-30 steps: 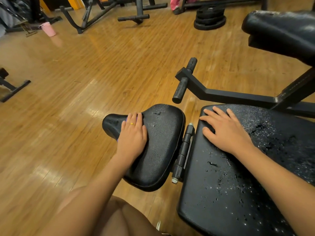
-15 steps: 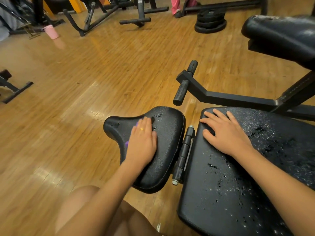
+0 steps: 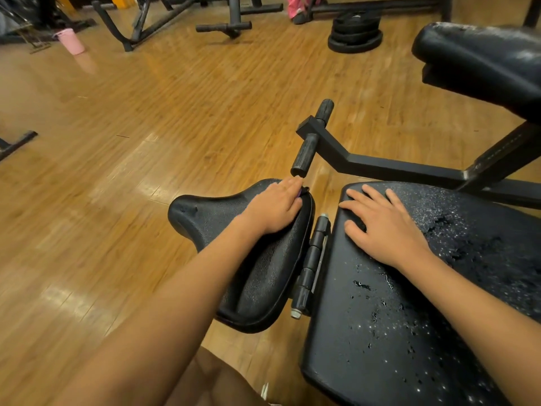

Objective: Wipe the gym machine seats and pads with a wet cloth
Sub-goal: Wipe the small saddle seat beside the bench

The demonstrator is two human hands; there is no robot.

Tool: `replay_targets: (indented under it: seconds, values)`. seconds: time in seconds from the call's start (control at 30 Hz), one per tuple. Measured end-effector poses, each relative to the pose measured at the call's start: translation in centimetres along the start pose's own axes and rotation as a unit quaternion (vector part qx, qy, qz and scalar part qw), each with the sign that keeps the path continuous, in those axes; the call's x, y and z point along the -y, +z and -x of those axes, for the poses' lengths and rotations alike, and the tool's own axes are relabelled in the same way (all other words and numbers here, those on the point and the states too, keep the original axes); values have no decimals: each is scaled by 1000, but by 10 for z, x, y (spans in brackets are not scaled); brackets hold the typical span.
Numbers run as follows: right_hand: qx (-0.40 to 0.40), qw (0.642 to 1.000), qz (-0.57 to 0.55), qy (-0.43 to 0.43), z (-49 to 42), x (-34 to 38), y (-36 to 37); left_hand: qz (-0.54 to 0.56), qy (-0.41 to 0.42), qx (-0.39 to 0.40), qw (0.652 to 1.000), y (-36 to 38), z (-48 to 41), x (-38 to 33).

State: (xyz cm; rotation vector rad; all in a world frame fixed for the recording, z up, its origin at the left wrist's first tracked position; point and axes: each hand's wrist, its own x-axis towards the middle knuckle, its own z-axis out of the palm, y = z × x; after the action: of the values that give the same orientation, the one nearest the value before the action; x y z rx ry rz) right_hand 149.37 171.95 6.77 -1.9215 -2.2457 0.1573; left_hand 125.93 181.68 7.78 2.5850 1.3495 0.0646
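A bare thigh [image 3: 210, 382] is seen at the bottom edge. Beside it, a broad black back pad [image 3: 395, 332] of pebbled vinyl is shown, its skin cracked and flaked, speckled with pale chips. It is joined by a black barrel hinge [image 3: 310, 268] to the saddle-shaped seat [image 3: 257, 282], which is grained, rounded and narrowed to a nose on the left. The right hand [image 3: 383, 230] is laid flat on the back pad's near corner, fingers spread and straight. The left hand [image 3: 275, 208] is pressed flat on the seat's far edge, fingers straight and together; only a purple sliver of the cloth [image 3: 299, 194] is seen beneath the fingertips. Just beyond, a ribbed black grip [image 3: 306, 155] on an angular steel bar is seen, then a worn rounded pad [image 3: 483, 63], glossy wood-plank floor [image 3: 146, 142], stacked weight plates [image 3: 355, 33] and a pink cup [image 3: 71, 41].
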Motion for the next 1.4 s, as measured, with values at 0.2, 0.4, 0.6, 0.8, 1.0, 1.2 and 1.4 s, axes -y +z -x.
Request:
replay_targets:
  seconds: [0.2,0.4,0.6,0.8,1.0,1.2,1.4]
  values:
    - [2,1000,3,2,4,2,-3,20,-132,-115,984,25,9,-36]
    - [-4,1000,-1,2,3,1,-1,42,-41,-81,995,26,101,-47]
    - [0,1000,-1,0,1,1,0,15,-8,-77,997,15,30,-23]
    - [-5,1000,-22,12,4,-1,0,-19,-101,12,995,4,-57,-18]
    - [-1,1000,-16,4,4,3,-3,37,-26,-106,993,26,40,-43]
    - [-3,1000,-11,0,4,1,1,42,-37,-128,990,31,83,-45]
    - [-10,1000,3,-1,-2,-1,4,18,-93,-97,991,12,-18,-18]
